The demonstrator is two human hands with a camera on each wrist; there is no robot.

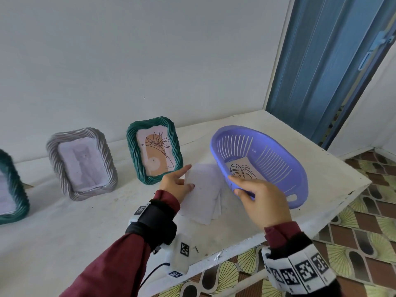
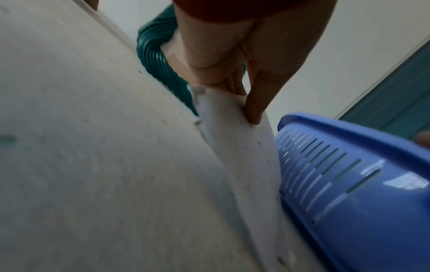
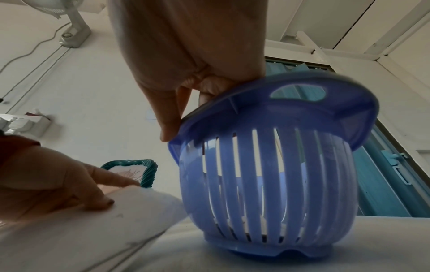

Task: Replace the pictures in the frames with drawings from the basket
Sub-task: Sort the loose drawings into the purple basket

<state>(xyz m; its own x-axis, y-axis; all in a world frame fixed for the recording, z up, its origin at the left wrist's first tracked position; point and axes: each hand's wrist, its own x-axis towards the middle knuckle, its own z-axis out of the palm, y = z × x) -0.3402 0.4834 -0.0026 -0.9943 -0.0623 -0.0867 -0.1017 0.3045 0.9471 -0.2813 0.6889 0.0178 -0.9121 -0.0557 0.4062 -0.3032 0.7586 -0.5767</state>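
A blue slotted basket [image 1: 276,159] stands on the white table [image 1: 85,221] at the right, with a leaf drawing [image 1: 242,169] lying in it. My right hand [image 1: 252,190] grips its near rim [image 3: 209,112], thumb under the rim. My left hand [image 1: 180,181] holds the top of a white paper sheet [image 1: 203,189], thumb on its face [image 2: 237,147], above a small pile of sheets. Behind stands a green frame [image 1: 154,150] with a flower drawing. A grey frame [image 1: 81,162] holds a pale cat picture.
Another green frame [image 1: 10,189] is cut off at the left edge. A blue door [image 1: 321,67] stands behind the table's right corner. The table's front edge drops to a patterned tiled floor [image 1: 353,228].
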